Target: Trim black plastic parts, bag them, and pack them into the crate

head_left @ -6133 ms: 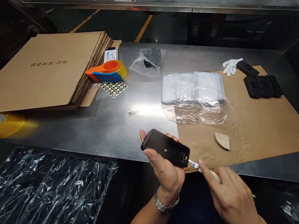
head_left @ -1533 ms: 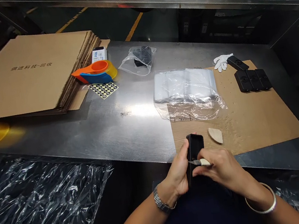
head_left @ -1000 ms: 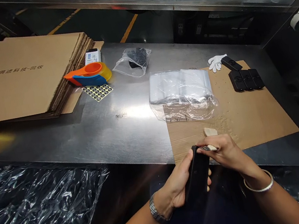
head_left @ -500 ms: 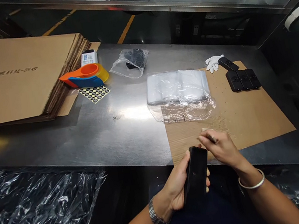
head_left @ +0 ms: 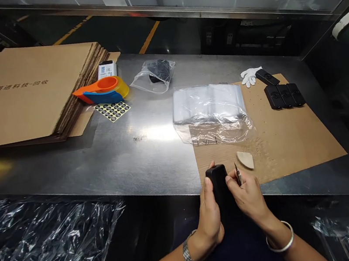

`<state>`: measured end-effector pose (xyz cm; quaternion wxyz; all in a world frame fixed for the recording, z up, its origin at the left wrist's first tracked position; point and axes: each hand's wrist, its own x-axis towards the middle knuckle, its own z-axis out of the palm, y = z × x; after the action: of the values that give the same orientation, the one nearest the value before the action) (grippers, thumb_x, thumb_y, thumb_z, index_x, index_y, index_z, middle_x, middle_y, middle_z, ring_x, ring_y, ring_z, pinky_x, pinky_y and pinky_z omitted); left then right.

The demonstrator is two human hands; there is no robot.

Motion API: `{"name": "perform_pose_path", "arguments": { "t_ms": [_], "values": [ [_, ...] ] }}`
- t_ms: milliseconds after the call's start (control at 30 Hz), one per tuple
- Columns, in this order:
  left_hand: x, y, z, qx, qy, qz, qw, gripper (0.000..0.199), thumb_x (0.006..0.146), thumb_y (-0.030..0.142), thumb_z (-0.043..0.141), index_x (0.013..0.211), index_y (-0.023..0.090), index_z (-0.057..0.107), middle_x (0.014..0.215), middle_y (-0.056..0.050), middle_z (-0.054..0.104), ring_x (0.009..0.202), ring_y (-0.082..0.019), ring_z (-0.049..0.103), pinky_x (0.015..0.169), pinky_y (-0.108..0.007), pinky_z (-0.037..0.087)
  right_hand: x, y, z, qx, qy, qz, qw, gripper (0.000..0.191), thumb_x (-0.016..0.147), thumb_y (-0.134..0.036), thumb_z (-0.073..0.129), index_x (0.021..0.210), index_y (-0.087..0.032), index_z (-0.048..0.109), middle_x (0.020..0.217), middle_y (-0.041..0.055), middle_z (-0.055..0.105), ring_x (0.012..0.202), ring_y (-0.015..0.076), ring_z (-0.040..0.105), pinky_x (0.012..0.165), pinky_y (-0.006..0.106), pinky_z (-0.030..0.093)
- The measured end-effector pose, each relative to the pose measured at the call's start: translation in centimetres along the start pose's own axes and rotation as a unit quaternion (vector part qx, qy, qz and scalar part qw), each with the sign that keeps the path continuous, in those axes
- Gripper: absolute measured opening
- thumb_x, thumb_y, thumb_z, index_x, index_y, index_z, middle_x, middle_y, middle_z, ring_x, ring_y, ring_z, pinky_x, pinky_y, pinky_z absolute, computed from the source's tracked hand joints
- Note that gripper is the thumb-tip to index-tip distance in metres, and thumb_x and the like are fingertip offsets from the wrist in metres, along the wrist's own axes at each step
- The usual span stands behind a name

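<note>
Case (head_left: 218,178) is now presenting its narrow end and side, rather than the broad face shown earlier, likely giving access to another edge. Left hand (head_left: 209,213) is gripping it by the front edge of the bench (head_left: 123,160); right hand (head_left: 250,193) is pinching the knife (head_left: 239,175), blade pointing upward, thumb apparently touching the case. Wedge (head_left: 246,160) is lying just beyond, limiting room there.

Black case (head_left: 219,180) upended, right hand (head_left: 248,191) back at its edge, knife (head_left: 239,176) pointing forward

The held case (head_left: 218,181) looks matt plastic, the tabletop (head_left: 117,166) shiny metal, the glove (head_left: 248,77) cloth.
</note>
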<state>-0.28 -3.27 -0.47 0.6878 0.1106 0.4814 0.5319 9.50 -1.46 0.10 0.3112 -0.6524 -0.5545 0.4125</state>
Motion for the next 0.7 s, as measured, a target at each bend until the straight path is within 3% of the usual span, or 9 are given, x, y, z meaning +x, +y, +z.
{"name": "perform_pose_path", "arguments": {
  "t_ms": [100,200,267,400,533,700],
  "values": [
    [-0.3,-0.6,-0.2,0.036,0.009,0.043,0.998,0.041,0.088,0.043,0.042,0.122,0.023,0.053,0.131,-0.003,0.050,0.129,-0.015,0.034,0.108,-0.025,0.023,0.5,0.1,0.2,-0.018,0.016,-0.016,1.000,0.025,0.081,-0.030,0.045,0.059,-0.018,0.043,0.050,-0.0049,0.039,0.048,0.0076,0.035,0.047,0.021,0.028],
    [-0.5,-1.0,-0.3,0.056,0.006,0.064,0.996,0.044,0.087,0.045,0.042,0.123,0.022,0.053,0.136,-0.003,0.046,0.130,-0.017,0.033,0.109,-0.027,0.021,0.8,0.6,0.4,0.002,0.016,-0.012,1.000,0.034,0.083,-0.035,0.044,0.054,-0.019,0.036,0.048,-0.0065,0.031,0.045,0.0066,0.029,0.044,0.021,0.024],
    [-0.6,-1.0,-0.4,0.054,0.003,0.063,0.996,0.048,0.086,0.049,0.042,0.124,0.022,0.052,0.135,-0.005,0.046,0.129,-0.019,0.034,0.109,-0.030,0.023,1.0,0.9,0.4,0.055,0.001,0.021,0.998,0.039,0.084,-0.043,0.043,0.054,-0.020,0.035,0.046,-0.0073,0.029,0.042,0.0062,0.028,0.041,0.020,0.023],
    [-0.5,-0.7,-0.2,-0.001,-0.018,-0.010,1.000,0.055,0.085,0.054,0.039,0.131,0.025,0.043,0.123,-0.007,0.057,0.115,-0.023,0.050,0.101,-0.039,0.037,1.1,1.2,0.0,0.164,-0.060,0.075,0.982,0.041,0.085,-0.053,0.040,0.062,-0.019,0.045,0.043,-0.0084,0.030,0.036,0.0066,0.030,0.036,0.020,0.024],
    [0.2,-0.6,-0.2,-0.029,0.004,0.014,0.999,0.052,0.084,0.051,0.044,0.128,0.023,0.048,0.117,-0.007,0.061,0.112,-0.021,0.053,0.098,-0.036,0.040,0.5,1.5,-0.3,0.124,-0.077,0.000,0.989,0.025,0.081,-0.042,0.054,0.079,-0.017,0.052,0.059,-0.0046,0.044,0.052,0.0083,0.042,0.049,0.020,0.037],
    [0.7,0.1,-0.3,-0.062,0.022,-0.021,0.998,0.056,0.084,0.051,0.044,0.132,0.024,0.040,0.098,-0.007,0.067,0.091,-0.021,0.063,0.084,-0.036,0.049,-1.3,2.1,-0.2,0.147,-0.116,0.003,0.982,0.024,0.082,-0.030,0.054,0.104,-0.021,0.050,0.085,0.0009,0.049,0.076,0.0123,0.051,0.070,0.024,0.043]
  ]
}}
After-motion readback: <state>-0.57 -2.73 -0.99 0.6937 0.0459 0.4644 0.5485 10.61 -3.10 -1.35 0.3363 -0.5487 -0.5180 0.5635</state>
